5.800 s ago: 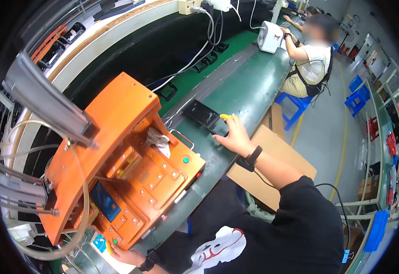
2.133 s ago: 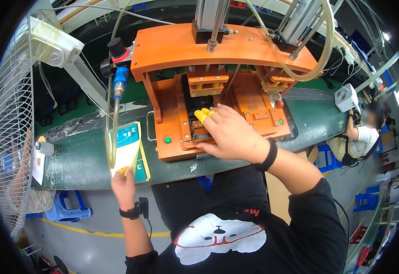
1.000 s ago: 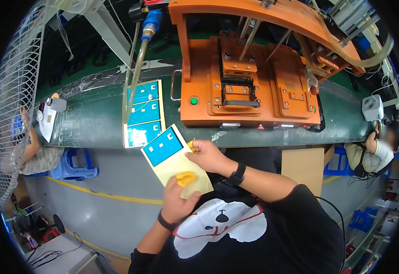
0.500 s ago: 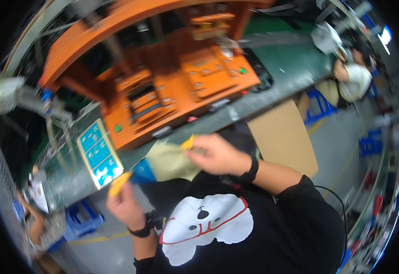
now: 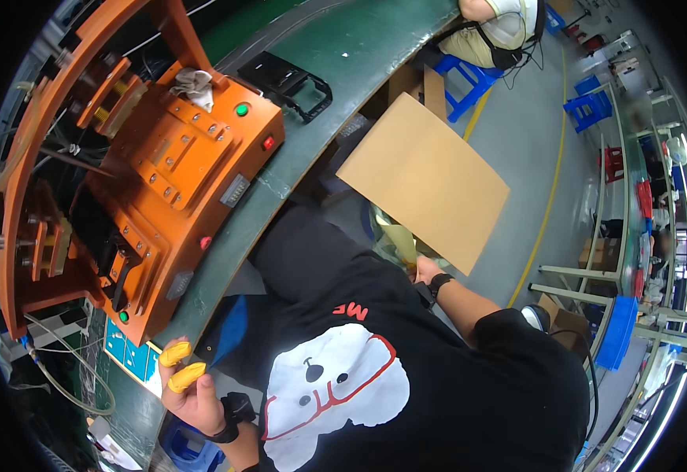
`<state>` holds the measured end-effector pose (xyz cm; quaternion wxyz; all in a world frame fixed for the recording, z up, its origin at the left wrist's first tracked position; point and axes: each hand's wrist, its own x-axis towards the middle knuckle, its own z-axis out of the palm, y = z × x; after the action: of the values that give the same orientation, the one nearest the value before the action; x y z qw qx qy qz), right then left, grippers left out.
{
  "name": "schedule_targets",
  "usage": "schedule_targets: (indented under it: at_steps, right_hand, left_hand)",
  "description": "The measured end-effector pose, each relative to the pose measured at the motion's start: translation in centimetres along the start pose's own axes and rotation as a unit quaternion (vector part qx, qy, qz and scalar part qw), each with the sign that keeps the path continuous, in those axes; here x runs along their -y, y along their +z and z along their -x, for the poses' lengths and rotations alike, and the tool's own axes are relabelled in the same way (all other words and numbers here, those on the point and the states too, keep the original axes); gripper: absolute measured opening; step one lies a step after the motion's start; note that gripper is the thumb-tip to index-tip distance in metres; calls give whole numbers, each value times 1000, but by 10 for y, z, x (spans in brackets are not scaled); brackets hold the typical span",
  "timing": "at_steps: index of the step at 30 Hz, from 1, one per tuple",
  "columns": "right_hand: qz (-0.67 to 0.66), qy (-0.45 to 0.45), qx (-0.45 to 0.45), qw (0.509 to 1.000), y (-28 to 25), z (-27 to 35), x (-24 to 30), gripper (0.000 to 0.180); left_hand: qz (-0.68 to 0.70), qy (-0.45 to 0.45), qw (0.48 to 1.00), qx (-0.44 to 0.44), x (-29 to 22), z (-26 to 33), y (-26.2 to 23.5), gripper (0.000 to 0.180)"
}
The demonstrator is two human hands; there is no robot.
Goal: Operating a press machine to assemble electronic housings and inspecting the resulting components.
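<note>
My left hand (image 5: 192, 389), with yellow finger covers on two fingertips, is low at the left beside the bench. Its thumb and finger close at the edge of a flat dark panel with a blue patch (image 5: 230, 330); the exact grip is partly hidden. Out to the right, my right hand (image 5: 428, 270) is closed on a pale yellow-green sheet (image 5: 400, 241), at the lower edge of a brown cardboard piece (image 5: 426, 181). Its fingertips are partly hidden there.
An orange press machine (image 5: 194, 149) with green and red buttons stands on the green bench (image 5: 343, 59). A black frame-like part (image 5: 288, 82) lies behind it. A blue-green card (image 5: 127, 354) is by my left hand. Another person (image 5: 489, 39) sits by a blue stool (image 5: 465, 82).
My view has swung to the right. My right hand has carried the pale sheet away from the blue-patched panel, over to the cardboard. My left hand has stayed at the left with the panel.
</note>
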<state>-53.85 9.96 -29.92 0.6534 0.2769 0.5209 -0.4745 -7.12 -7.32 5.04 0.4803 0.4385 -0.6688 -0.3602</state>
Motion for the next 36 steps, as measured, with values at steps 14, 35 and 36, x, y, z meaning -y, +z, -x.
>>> schedule_targets:
  at_steps: [14,35,36]
  right_hand:
    - [574,-433,-180,671,47,50,72,33]
    - [397,-773,473,148,536,297,-10,16]
    - [411,-734,486,238,519,303,8,16]
  left_hand:
    - [-136,2,990,-37,1,-13,1,23]
    - [-172,-57,983,-16,14,-100,-82,29]
    - [-221,0,975,-11,15,-120,-83,29]
